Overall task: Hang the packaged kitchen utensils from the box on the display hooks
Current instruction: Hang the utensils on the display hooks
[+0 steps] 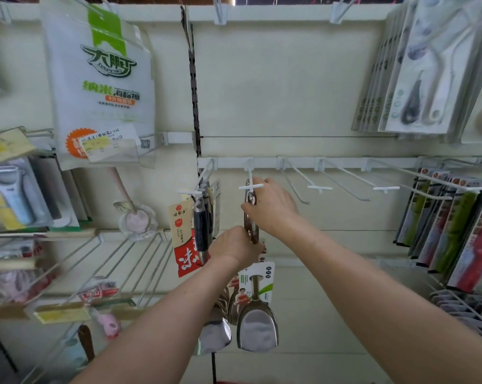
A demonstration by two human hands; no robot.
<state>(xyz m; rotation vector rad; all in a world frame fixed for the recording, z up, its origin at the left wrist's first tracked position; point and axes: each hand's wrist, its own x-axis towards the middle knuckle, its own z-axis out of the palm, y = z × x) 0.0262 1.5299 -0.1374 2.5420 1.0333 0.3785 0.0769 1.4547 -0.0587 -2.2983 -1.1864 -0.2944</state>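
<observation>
Scoops (258, 325) hang in left hand (234, 246) grip, right hand (273, 206) pinching handle tops at hook (250, 187) beside dark-handled utensils (201, 228).

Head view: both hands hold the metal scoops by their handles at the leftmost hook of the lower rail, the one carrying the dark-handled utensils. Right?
Wrong hook. In the head view the left hand and right hand hold the metal scoops by their handles at the second hook from the left of the lower rail, beside the one carrying the dark-handled utensils.
</observation>
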